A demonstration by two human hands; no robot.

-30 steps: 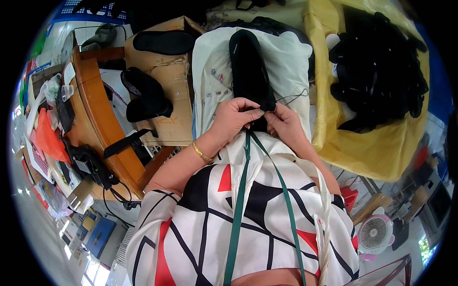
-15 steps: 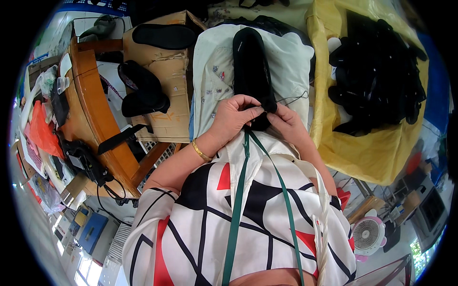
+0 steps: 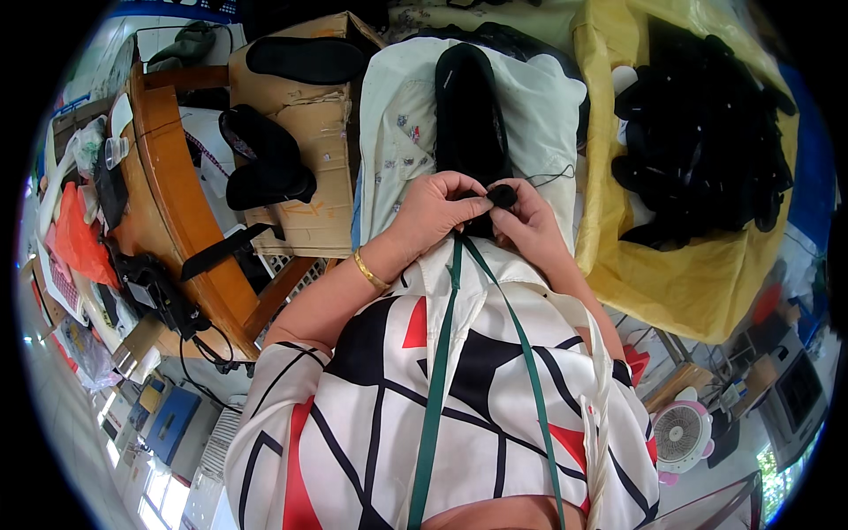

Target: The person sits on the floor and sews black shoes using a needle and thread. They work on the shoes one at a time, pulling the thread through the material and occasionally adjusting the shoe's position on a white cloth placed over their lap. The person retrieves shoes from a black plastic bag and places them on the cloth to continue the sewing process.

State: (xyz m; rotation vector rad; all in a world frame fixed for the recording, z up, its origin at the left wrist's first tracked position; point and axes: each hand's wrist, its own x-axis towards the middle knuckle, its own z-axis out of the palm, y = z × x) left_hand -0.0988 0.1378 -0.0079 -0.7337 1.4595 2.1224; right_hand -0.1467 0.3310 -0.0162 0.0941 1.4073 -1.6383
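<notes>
Right fingers [image 3: 530, 200] higher, black shoe [image 3: 471, 124] part-hidden

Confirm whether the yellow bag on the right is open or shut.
Open: the yellow bag's edges are spread apart, exposing a heap of black pieces inside.
</notes>
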